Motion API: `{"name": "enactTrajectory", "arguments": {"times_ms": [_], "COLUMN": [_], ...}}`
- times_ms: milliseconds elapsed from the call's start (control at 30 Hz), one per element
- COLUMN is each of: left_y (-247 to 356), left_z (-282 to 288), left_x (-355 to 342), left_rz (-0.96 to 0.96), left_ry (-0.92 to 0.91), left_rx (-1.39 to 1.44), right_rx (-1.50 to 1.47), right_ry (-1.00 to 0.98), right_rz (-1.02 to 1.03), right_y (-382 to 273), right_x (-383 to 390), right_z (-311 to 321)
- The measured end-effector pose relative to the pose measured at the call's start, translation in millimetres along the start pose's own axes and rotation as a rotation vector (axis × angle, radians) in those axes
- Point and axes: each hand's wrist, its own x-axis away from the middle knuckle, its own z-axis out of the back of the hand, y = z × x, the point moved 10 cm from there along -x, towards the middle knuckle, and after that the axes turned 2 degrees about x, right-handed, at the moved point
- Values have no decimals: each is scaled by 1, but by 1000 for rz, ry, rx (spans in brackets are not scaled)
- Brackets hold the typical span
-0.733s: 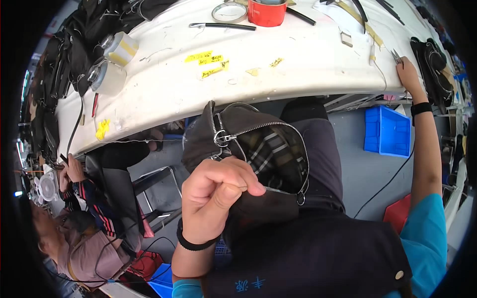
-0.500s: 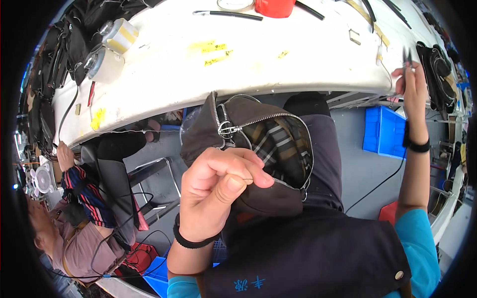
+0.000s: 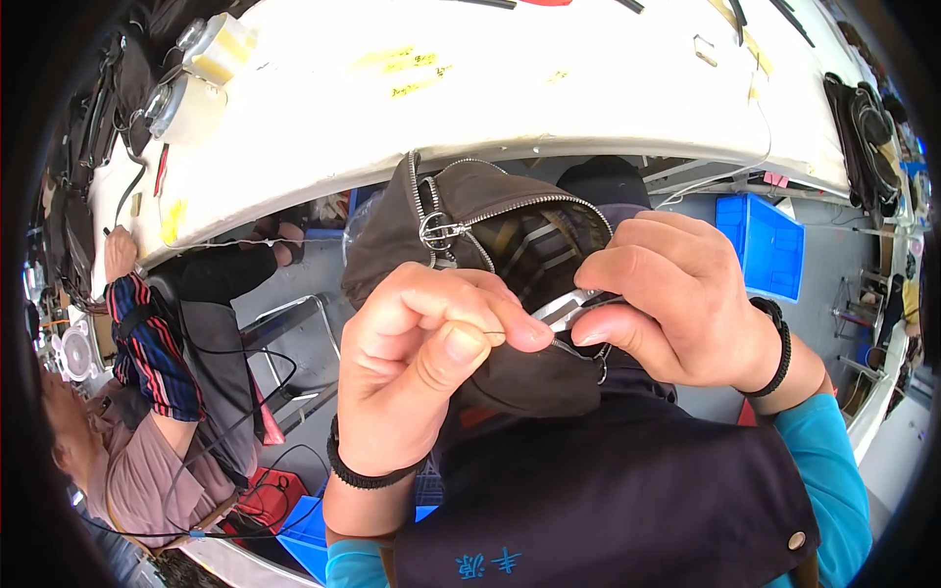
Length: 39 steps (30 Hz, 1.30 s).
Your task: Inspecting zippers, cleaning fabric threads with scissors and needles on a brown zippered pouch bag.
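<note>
On my lap lies a dark brown bag (image 3: 529, 387) with its silver-toothed zipper undone, so the plaid lining (image 3: 539, 240) shows. A round ring pull (image 3: 437, 231) hangs at the zipper. Above the opening my left hand (image 3: 417, 358) is closed in a pinch on a short, thin dark thread (image 3: 494, 332). My right hand (image 3: 676, 299) is wrapped around small metal thread snips (image 3: 566, 310), whose tips reach close to my left fingertips. Left fingers hide the ends of the blades.
A white-covered table (image 3: 510, 98) runs across the front, with glass jars (image 3: 174, 106) at its left end and a dark bag (image 3: 863, 137) at its right. A blue crate (image 3: 760, 245) stands on the floor at right. Another person (image 3: 147, 431) sits at the left.
My right hand has come from the table's right edge to the bag, bringing the snips beside my left fingers. My left hand keeps its pinch on the thread.
</note>
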Motion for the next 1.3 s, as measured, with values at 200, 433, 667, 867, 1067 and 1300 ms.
{"name": "enactTrajectory", "arguments": {"times_ms": [200,433,667,867,1067,1300], "left_y": [0,-6,-12,-19,-16,-16], "left_z": [10,13,23,16,5,-11], "left_x": [-5,-3,-2,3,13,19], "left_rz": [7,31,69,84,87,36], "left_ry": [-18,-29,-18,-111,-153,-192], "left_rx": [13,1,-15,116,3,-185], "right_rx": [33,117,94,406,838,45], "right_ry": [-39,-40,33,469,270,235], "right_rz": [16,55,10,-571,-818,-553], "right_y": [-1,-8,21,211,308,131], "right_x": [-12,-15,-6,74,122,33], "right_z": [-15,-19,-2,127,180,44]}}
